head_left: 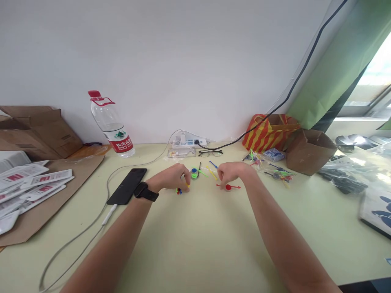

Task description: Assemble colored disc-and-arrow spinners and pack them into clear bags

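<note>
My left hand [175,178] is closed, fingertips pinched on a small yellow plastic piece [188,186]. Small red, blue and dark pieces [179,191] show just under that hand, partly hidden by it. My right hand [229,171] is bent down, its fingers closed on the shaft of a red plastic arrow [235,187] with a round red disc in its middle. Between the hands lie a blue disc [194,170], a green disc [194,176], a black arrow [199,168], a yellow arrow [211,173] and a blue arrow [213,164].
Behind the pieces are glasses [210,153], a clear case [181,152] and a power strip [190,141]. At left stand a phone [127,186] on a cable, a water bottle [113,126] and cardboard [61,195]. Bagged pieces [279,174] and a brown box [310,152] lie right.
</note>
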Tool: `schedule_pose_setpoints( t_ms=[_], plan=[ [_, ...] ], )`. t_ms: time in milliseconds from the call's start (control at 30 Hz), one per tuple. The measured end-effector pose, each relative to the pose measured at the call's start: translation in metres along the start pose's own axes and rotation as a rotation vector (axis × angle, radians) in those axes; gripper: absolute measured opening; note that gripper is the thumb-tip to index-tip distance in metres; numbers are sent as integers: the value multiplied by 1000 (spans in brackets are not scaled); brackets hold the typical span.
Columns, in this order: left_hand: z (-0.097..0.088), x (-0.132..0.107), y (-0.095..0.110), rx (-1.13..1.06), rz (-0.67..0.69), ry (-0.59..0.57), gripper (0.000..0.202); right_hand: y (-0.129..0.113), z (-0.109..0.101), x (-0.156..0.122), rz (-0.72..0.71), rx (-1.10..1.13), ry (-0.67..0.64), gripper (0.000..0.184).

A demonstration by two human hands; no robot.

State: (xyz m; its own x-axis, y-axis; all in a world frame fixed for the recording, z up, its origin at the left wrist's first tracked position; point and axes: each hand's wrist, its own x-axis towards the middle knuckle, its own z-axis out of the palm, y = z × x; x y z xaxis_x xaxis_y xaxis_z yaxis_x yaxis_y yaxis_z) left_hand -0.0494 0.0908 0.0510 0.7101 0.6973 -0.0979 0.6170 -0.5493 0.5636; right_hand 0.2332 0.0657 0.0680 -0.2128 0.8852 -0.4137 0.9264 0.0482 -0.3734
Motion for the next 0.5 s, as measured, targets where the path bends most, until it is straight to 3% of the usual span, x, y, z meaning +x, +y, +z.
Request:
schedule_pose_setpoints(
  t_ms=[67,233,400,500],
  plan=[
    [-3,-1,-4,-1,23,27,19,5,-2,-4,38,-14,-108,30],
    [-12,-3,2,73,115,158,24,9,-4,-12,-65,114,-41,16],
    [-9,-3,31,-47,163,353,40,-15,4,-8,-346,611,128,9],
    [-4,-1,45,-182,230,397,40,-37,15,-1,-395,887,201,10]
  ],
)
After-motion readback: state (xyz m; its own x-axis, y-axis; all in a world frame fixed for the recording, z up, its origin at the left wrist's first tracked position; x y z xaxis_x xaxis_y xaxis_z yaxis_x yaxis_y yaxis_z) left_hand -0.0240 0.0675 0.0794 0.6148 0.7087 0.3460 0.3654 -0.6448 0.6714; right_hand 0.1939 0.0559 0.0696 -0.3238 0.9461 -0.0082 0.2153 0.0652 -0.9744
